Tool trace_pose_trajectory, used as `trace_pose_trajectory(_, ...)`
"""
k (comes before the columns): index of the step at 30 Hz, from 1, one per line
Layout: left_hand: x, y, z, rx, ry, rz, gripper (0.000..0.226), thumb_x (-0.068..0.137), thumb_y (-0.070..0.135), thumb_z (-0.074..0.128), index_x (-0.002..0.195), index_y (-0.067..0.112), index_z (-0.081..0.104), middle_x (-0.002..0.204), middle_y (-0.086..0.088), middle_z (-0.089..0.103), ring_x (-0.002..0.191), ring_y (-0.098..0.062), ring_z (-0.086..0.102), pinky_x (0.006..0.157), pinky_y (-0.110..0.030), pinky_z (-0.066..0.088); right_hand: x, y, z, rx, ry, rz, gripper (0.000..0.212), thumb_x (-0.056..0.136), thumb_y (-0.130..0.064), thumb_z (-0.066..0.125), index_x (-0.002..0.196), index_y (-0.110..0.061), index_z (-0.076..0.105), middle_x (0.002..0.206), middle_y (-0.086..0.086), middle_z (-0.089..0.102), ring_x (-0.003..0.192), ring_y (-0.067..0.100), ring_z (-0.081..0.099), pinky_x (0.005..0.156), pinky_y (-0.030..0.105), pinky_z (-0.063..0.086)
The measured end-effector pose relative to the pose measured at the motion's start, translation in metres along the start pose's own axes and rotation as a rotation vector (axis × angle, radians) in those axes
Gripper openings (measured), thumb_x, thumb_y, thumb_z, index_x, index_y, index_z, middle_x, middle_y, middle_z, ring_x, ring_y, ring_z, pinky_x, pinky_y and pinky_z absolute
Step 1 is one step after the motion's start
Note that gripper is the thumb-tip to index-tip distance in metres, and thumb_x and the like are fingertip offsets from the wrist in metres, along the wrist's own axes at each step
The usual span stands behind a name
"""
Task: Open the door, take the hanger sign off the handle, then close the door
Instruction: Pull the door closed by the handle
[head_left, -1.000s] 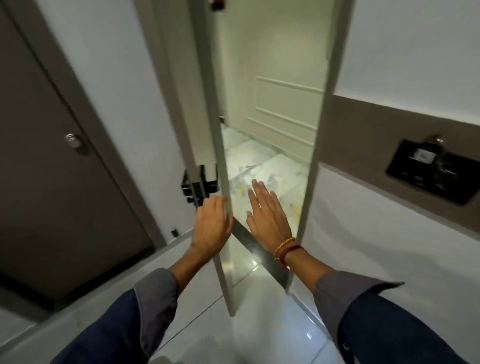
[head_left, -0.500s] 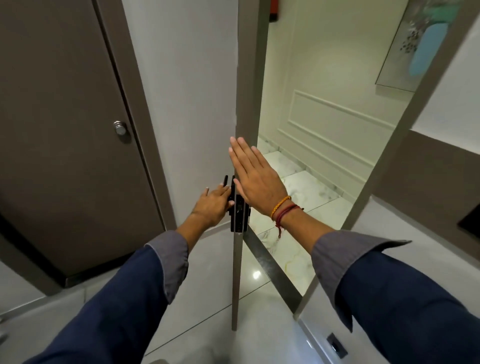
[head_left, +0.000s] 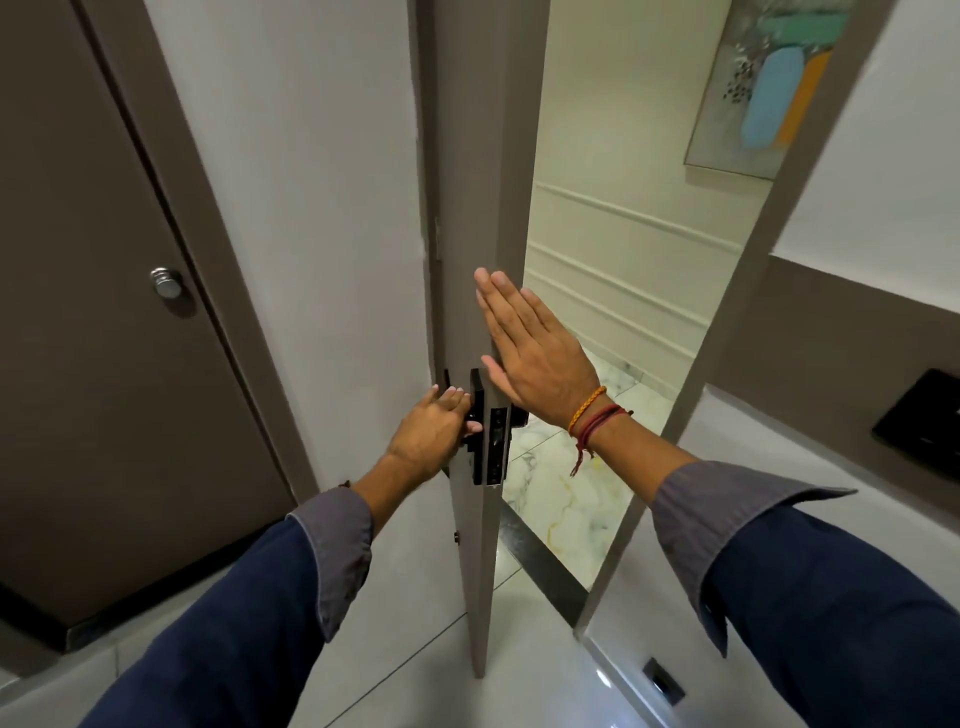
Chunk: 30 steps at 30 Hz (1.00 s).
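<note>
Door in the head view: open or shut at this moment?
Open. The door is seen edge-on, with the corridor floor visible past it; the left hand grips the inside handle.

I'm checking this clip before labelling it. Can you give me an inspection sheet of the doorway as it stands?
Surface: glossy pale floor; marbled floor beyond the threshold.
Job's things: door part open, seen edge-on; black handle and lock; no hanger sign visible.
Clutter: nothing seen.
Hands: left hand on the inner handle; right hand open, flat against the door's outer side.
Cables: nothing seen.
Surroundings: brown door with round knob at left; painting in the corridor; black wall panel at right.
</note>
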<state>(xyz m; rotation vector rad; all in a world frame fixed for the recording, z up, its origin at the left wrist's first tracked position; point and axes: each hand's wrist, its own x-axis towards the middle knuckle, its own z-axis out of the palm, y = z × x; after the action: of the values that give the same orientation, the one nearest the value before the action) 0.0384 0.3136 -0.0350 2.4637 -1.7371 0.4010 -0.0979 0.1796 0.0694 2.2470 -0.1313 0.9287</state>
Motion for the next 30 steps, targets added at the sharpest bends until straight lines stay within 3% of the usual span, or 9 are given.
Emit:
trace_pose_trajectory(4,0.064,0.052,0.015,-0.058,-0.015,0.191,0.049,0.103,0.037,0.050,0.141,0.007,0.044,0.146,-0.014,0.052,0.135,-0.027,0.051,0.123,-0.039,0.031,-0.046,0.058,0.005,-0.106,-0.097,0.123,0.076,0.109,-0.043,0.034,0.165,0.004,0.013,0.174,0.019,0.009,0.162,0.031,0.011,0.132,0.045,0.018)
trace_pose_trajectory(11,0.071,0.066,0.017,-0.119,-0.037,0.073,0.050,0.105,0.044,0.041,0.134,0.005,0.052,0.140,-0.016,0.057,0.132,-0.031,0.053,0.120,-0.039,0.035,-0.055,0.077,0.009,-0.146,-0.155,0.127,0.078,0.109,-0.043,0.034,0.165,0.004,0.010,0.175,0.019,0.005,0.163,0.031,0.008,0.131,0.046,0.019)
trace_pose_trajectory(16,0.112,0.111,0.023,-0.168,-0.024,0.030,0.050,0.104,0.044,0.045,0.129,0.002,0.059,0.129,-0.016,0.063,0.123,-0.032,0.057,0.103,-0.040,0.048,-0.076,0.112,0.016,-0.268,-0.259,0.212,0.082,0.107,-0.045,0.041,0.165,0.005,0.011,0.174,0.019,0.006,0.163,0.031,0.010,0.131,0.046,0.020)
trace_pose_trajectory(22,0.174,0.159,0.038,-0.123,-0.078,0.062,0.057,0.105,0.045,0.040,0.131,-0.004,0.056,0.126,-0.019,0.065,0.122,-0.032,0.059,0.111,-0.039,0.043,-0.091,0.158,0.034,-0.479,-0.380,0.289,0.085,0.104,-0.046,0.050,0.164,0.004,0.017,0.174,0.019,0.014,0.162,0.031,0.017,0.131,0.045,0.017)
trace_pose_trajectory(27,0.214,0.186,0.054,-0.082,-0.106,0.069,0.061,0.106,0.046,0.037,0.131,-0.007,0.056,0.127,-0.022,0.065,0.124,-0.034,0.057,0.112,-0.040,0.041,-0.086,0.190,0.055,-0.596,-0.442,0.279,0.073,0.105,-0.027,0.052,0.161,0.010,0.023,0.171,0.026,0.018,0.160,0.037,0.019,0.131,0.047,0.012)
trace_pose_trajectory(30,0.228,0.192,0.065,-0.072,-0.074,0.065,0.062,0.106,0.047,0.036,0.131,-0.006,0.057,0.127,-0.022,0.066,0.126,-0.034,0.058,0.112,-0.040,0.043,-0.083,0.197,0.075,-0.664,-0.443,0.226,0.052,0.108,-0.006,0.044,0.155,0.015,0.033,0.166,0.031,0.027,0.157,0.041,0.028,0.131,0.048,0.014)
